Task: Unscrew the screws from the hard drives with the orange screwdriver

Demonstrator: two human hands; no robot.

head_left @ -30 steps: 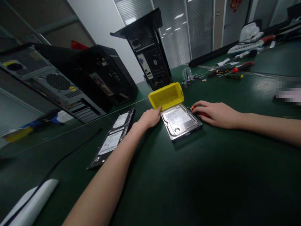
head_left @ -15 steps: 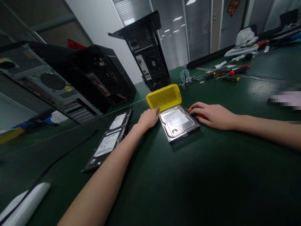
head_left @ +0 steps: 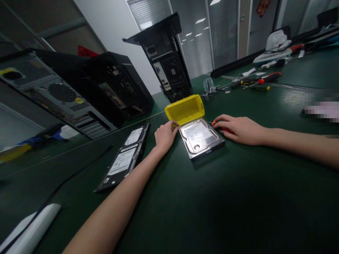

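Two bare forearms stretch out over the dark green table (head_left: 212,211), and down in the near left corner lies a white object (head_left: 29,227) with a black cable (head_left: 66,180) running away past it. Next up on the left, a pair of hard drives (head_left: 125,157) lies flat, end to end, labels up. Now the action: the left hand (head_left: 164,135) sits just left of the silver hard drive (head_left: 200,138), fingers curled in, fingertips touching the lower left corner of the yellow box (head_left: 185,109). Pinching it or only resting on it, I cannot tell. The silver hard drive lies flat, label up, between both hands. Over on its right, the right hand (head_left: 239,129) lies palm down over a red-handled screwdriver (head_left: 215,123), whose end peeks out beneath the fingers just beside the drive. Gripped or merely covered? Cannot tell from here. The yellow box stands open right behind the drive, against its far edge. Further back, computer towers (head_left: 119,88) line the left, one upright tower (head_left: 166,53) behind the box. Way off right, more screwdrivers (head_left: 265,78) lie scattered.
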